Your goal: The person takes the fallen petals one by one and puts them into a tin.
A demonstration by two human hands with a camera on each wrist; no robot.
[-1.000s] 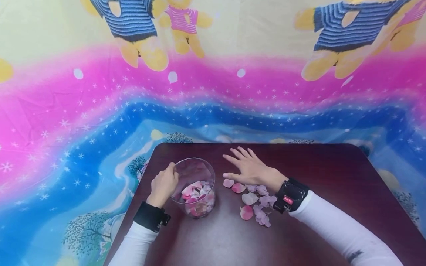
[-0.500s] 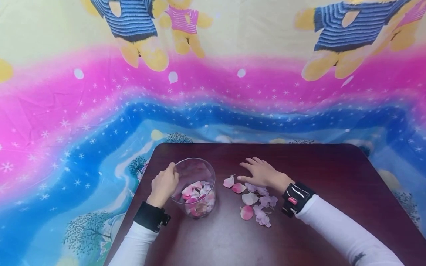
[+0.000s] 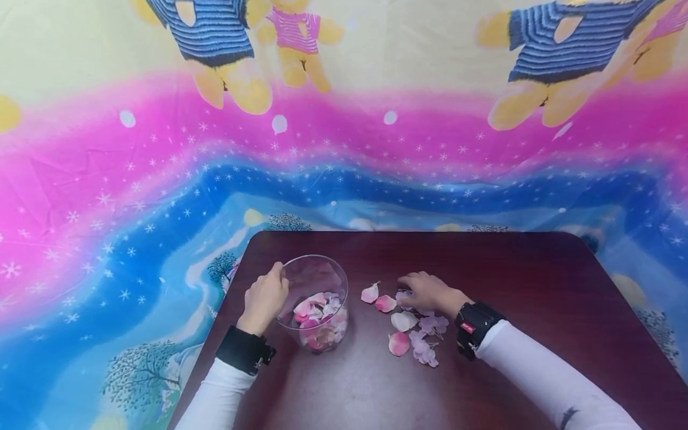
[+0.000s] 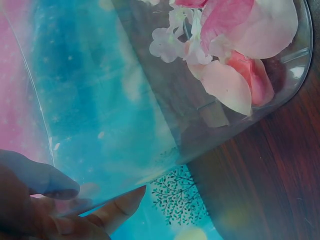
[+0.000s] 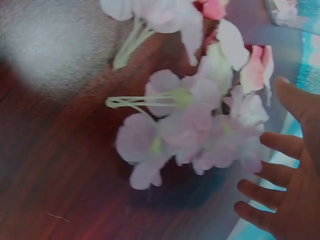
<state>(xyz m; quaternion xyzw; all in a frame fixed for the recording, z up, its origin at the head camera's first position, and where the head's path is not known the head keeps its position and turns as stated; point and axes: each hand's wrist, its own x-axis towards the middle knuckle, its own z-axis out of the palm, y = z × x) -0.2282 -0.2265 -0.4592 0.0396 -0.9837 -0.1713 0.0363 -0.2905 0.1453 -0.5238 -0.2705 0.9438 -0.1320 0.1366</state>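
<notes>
A clear round container [image 3: 344, 325] stands at the left of the table with pink petals and pale blossoms [image 3: 322, 319] inside. My left hand [image 3: 264, 298] pinches its rim between thumb and fingers; in the left wrist view, the thumb and fingers [image 4: 122, 207] lie on either side of the clear wall. My right hand [image 3: 430, 292] is at the far edge of a loose pile of artificial flowers, its fingers spread and slightly bent beside a pale lilac blossom cluster [image 5: 225, 140]. Thumb and fingertips stand apart there, with no flower pinched between them.
Pink petals [image 3: 398, 344], a white petal [image 3: 404, 321] and lilac blossoms [image 3: 424, 352] lie loose between the container and my right wrist. The dark red table [image 3: 344, 394] ends at a printed cloth backdrop [image 3: 376, 191].
My right hand has moved back to the right and lowered to the flower pile, its fingers less stretched. A pink petal near it has shifted slightly. My left hand and the container stay put.
</notes>
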